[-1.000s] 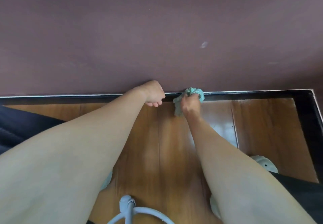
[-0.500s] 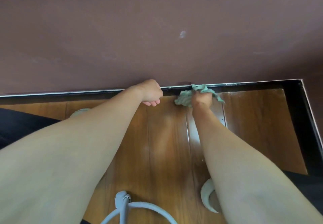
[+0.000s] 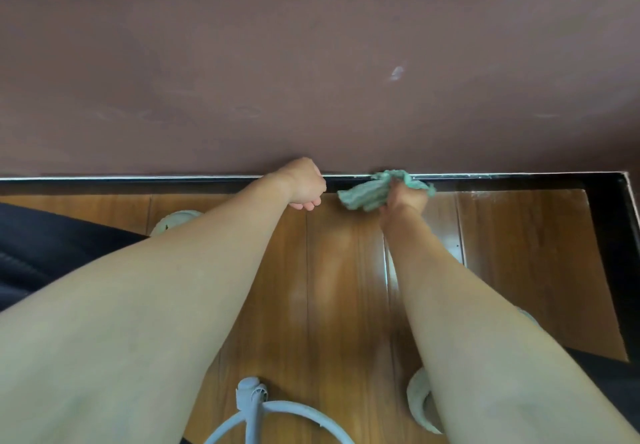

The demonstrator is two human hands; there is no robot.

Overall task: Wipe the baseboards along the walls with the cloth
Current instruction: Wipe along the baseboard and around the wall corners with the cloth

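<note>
Right hand (image 3: 403, 203) clamps a bunched green cloth (image 3: 367, 196), fingers curled round it. The wad presses on the top lip of the dark baseboard (image 3: 519, 182), where it meets the wall (image 3: 311, 80). Bunching likely makes a firm pad for that narrow ledge.

Left hand (image 3: 304, 184) sits at 9 o'clock of the cloth, just beside it. It is a closed fist holding nothing, knuckles against the wall; judged a brace while leaning in.

Baseboard runs 9 to 3 o'clock. Toward 3 o'clock there is an open run to the corner, where a side baseboard (image 3: 623, 270) turns toward 6 o'clock. Toward 9 o'clock the fist blocks the stroke. Wood floor (image 3: 346, 288) at 6 o'clock leaves the forearm room.
</note>
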